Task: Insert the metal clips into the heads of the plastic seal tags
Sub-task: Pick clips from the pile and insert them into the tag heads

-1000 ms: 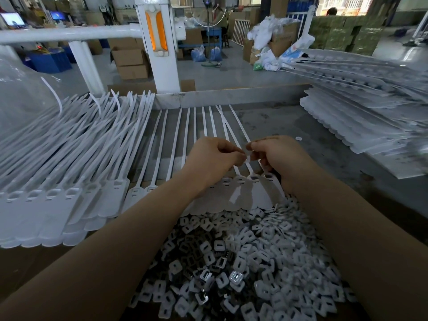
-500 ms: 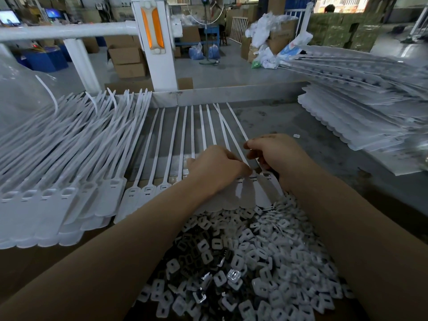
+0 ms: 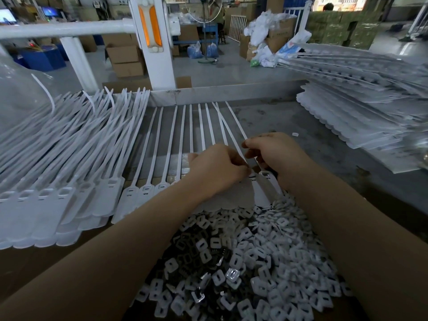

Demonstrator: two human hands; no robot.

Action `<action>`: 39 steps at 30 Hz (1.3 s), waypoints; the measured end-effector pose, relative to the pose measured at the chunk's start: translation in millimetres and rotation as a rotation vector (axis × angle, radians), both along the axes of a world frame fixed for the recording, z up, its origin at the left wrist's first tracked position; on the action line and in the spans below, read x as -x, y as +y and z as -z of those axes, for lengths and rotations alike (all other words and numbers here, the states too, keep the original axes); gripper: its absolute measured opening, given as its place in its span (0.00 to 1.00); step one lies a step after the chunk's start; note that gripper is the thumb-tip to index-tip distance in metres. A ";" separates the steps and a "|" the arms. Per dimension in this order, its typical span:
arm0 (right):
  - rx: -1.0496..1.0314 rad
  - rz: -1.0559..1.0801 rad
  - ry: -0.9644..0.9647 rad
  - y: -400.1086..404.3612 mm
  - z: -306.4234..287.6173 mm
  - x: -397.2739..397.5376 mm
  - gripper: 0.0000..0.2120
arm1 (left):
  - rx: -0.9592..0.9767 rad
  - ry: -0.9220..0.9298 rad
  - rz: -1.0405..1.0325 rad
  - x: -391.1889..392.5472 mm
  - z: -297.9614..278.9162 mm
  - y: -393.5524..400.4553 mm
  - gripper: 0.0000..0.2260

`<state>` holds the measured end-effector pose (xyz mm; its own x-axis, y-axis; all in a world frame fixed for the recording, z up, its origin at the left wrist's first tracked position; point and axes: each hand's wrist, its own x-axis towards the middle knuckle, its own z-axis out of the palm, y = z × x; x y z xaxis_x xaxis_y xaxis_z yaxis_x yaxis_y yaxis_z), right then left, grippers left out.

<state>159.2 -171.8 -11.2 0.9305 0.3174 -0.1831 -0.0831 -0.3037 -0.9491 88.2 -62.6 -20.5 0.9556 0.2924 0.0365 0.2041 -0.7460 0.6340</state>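
Two hands meet over the same small spot, the head of one seal tag (image 3: 264, 179) in the row that lies near the middle of the workbench (image 3: 324, 126). The left hand (image 3: 216, 169) is curled, with its fingertips pinched together just at that head; the clip itself is too small to see between them, so I cannot tell if it holds one. The right hand (image 3: 275, 154) is closed in a narrow pinch on the strap of the tag, a little above the head.

The long axis of the tag runs from the head, on the near side, away to the far edge of the workbench, leaning slightly to the left. The head lies directly under the left fingertips, so the left hand is the nearer one for pressing, and the right hand seems to steady the strap.

The pile of loose metal clips (image 3: 266, 258) is at the near edge, just behind both wrists and touching the flat ends of the tags. More tags (image 3: 69, 147) are heaped toward the left edge and other stacked sheets (image 3: 361, 117) toward the right edge.
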 end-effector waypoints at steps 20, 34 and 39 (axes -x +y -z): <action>0.027 0.009 0.008 -1.1 -1.6 0.0 0.06 | 0.062 0.082 -0.046 -8.3 -1.1 -3.3 0.07; 0.046 -0.002 0.002 -1.5 -2.3 1.8 0.08 | -0.131 0.007 0.076 -1.4 -3.1 -0.3 0.09; 0.042 -0.003 0.013 -1.2 -5.3 5.4 0.09 | 0.035 0.074 0.131 1.1 -4.4 -0.5 0.10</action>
<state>153.8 -173.1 -5.9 0.9271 0.3117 -0.2081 -0.0941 -0.3440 -0.9342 87.1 -63.1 -16.1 0.9854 0.1648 -0.0439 0.1538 -0.7472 0.6466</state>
